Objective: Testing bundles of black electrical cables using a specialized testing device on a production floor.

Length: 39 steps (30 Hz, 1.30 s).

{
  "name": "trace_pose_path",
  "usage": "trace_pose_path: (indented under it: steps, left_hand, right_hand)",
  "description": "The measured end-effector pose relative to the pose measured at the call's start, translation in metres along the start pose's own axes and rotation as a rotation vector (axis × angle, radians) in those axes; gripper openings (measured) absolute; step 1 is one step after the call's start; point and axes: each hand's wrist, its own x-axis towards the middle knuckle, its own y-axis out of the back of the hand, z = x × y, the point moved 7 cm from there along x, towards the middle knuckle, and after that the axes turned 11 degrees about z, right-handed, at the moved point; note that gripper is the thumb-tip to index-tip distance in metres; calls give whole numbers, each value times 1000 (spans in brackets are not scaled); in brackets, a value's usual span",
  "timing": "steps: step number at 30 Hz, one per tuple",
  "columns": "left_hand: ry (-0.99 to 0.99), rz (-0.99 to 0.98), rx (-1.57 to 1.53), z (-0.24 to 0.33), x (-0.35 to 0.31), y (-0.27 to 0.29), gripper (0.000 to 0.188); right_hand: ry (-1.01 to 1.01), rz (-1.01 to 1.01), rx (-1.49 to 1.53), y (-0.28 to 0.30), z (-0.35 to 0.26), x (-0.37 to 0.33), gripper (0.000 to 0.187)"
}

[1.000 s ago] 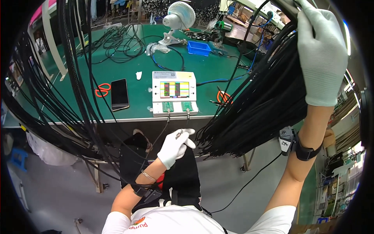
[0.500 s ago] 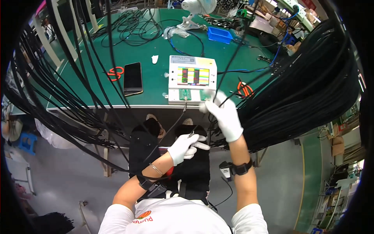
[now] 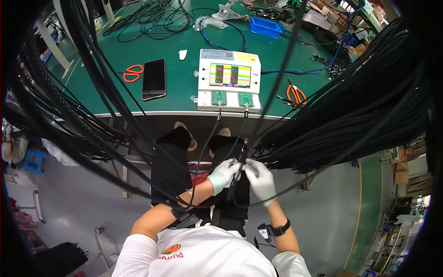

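My left hand (image 3: 223, 174) and my right hand (image 3: 260, 179), both in white gloves, meet over my lap below the table edge. Together they pinch a thin black cable (image 3: 240, 157) that runs up toward the white tester box (image 3: 229, 80) with a coloured screen on the green table (image 3: 175, 94). Two more thin cables are plugged into the tester's front edge and hang down toward my hands. A thick bundle of black cables (image 3: 350, 120) hangs at my right.
On the table lie a black phone (image 3: 153, 78), red scissors (image 3: 133, 73), orange cutters (image 3: 296, 93), a blue bin (image 3: 266, 27) and coiled cables. More black cables (image 3: 69, 101) hang at my left. A blue stool (image 3: 34, 161) stands on the grey floor.
My right hand came down from the table edge to my lap and joined my left hand on the thin cable. The view shifted slightly downward.
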Motion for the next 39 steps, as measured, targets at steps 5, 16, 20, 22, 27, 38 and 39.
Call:
trace_pose_path:
  steps: [5, 16, 20, 22, 27, 38, 39]
  left_hand:
    - [-534, 165, 329, 33, -33, -9, 20]
    - [-901, 733, 435, 192, -59, 59, 20]
    - [-453, 346, -11, 176, -17, 58, 17]
    - [-412, 299, -66, 174, -15, 50, 17]
    - [-495, 360, -131, 170, -22, 39, 18]
    - [-839, 481, 280, 150, -40, 18, 23]
    - [-802, 407, 264, 148, -34, 17, 21]
  right_hand:
    - [-731, -146, 883, -39, 20, 19, 17]
    - [-611, 186, 678, -20, 6, 118, 16]
    - [-625, 126, 681, -32, 0, 128, 14]
    - [-603, 129, 684, -34, 0, 132, 15]
    - [-519, 106, 565, -33, -4, 125, 18]
    - [-207, 71, 357, -35, -37, 84, 54]
    - [-179, 58, 243, -37, -40, 83, 60]
